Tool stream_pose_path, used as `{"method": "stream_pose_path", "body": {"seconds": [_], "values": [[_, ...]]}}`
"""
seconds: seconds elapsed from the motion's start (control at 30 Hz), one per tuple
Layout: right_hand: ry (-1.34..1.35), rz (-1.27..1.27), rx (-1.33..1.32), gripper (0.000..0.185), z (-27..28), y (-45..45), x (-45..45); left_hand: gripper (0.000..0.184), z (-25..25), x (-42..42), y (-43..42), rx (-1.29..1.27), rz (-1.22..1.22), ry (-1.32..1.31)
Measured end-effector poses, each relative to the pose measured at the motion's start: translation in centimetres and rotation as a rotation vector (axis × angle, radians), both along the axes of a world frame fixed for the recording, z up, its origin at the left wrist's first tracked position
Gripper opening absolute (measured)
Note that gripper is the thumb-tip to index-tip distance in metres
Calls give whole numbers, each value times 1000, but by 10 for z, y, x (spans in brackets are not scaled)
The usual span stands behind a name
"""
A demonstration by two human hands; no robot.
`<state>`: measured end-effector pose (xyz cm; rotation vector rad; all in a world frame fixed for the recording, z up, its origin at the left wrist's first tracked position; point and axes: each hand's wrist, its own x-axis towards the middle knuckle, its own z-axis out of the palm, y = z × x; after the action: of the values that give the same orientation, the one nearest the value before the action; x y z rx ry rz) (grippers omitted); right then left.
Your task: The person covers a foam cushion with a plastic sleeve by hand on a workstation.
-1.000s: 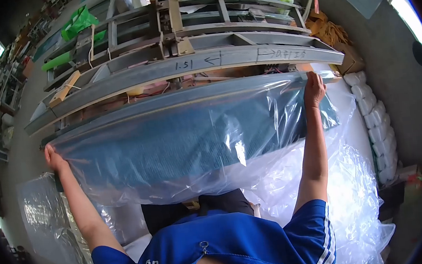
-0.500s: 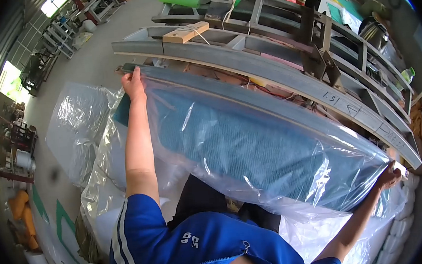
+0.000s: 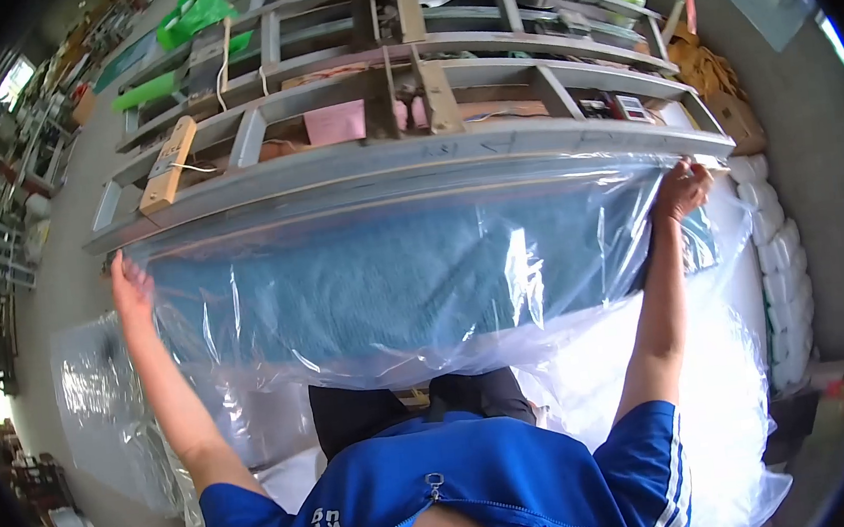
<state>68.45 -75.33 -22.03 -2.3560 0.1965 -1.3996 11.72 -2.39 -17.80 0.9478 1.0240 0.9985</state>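
A clear plastic sheet (image 3: 381,362) is stretched over a blue-green ribbed panel (image 3: 392,266) in front of me. At the upper right corner, my right hand (image 3: 682,191) is closed on the sheet's edge. My left hand (image 3: 130,277) is at the upper left corner with its fingers slightly blurred; whether they pinch the sheet cannot be made out. The sheet's far edge runs along a long grey metal beam (image 3: 334,176), and its near edge hangs loosely in front of my dark trousers.
Beyond the beam stands a metal frame holding a wooden block (image 3: 170,165), a pink sheet (image 3: 335,124) and a green bag (image 3: 189,15). White wrapped bundles (image 3: 780,277) line the right side. Crumpled clear plastic (image 3: 102,392) lies at the left.
The view has swung back from the left since half a second ago. Compared with one second ago, the sheet's far edge lies closer against the beam, and both arms reach slightly farther forward.
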Motion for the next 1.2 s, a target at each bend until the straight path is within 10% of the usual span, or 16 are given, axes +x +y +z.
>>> {"method": "stream_pose_path", "body": {"seconds": [0.03, 0.37, 0.73, 0.87, 1.2], "values": [[5, 21, 0, 31, 2, 0, -5, 28, 21, -13, -14, 32, -372, -52], [316, 370, -438, 27, 21, 14, -115, 27, 31, -152, 2, 255, -14, 671], [340, 818, -424, 9, -3, -66, -105, 47, -23, -112, -23, 252, 65, 102], [345, 557, -444, 13, -4, -97, -90, 10, -8, -83, -48, 356, 75, 117], [657, 83, -646, 30, -15, -115, -67, 11, 41, -58, -118, 378, -44, -47]]}}
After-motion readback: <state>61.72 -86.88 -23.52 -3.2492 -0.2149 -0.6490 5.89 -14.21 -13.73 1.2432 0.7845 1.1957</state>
